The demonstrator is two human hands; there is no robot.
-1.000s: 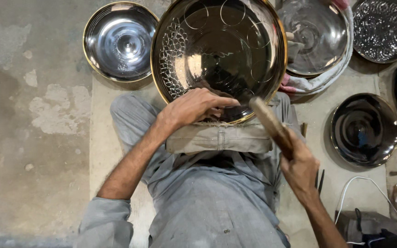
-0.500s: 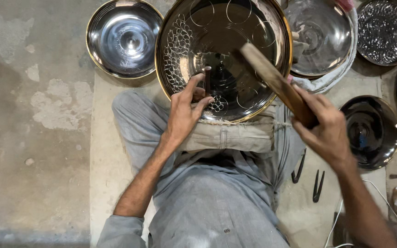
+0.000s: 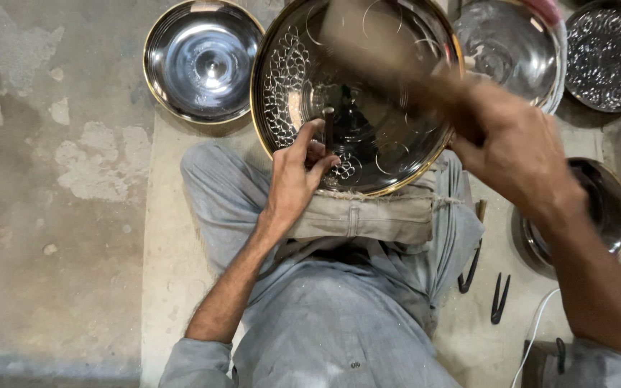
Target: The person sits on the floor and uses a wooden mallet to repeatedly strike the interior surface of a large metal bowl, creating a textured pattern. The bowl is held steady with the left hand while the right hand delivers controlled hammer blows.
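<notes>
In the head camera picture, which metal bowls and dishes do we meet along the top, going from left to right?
Plain shiny bowl → large patterned dish on the lap, where the left hand holds a small punch → smooth dish → dotted dish.

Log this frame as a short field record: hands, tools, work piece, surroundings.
left hand: holds punch upright on bowl
right hand: grips mallet, blurred
bowl: large, shiny, gold rim, ring marks, tilted on cushion in lap
plain bowl: on floor, upper left
textured dish: upper right
pliers: on floor, right of leg
</notes>
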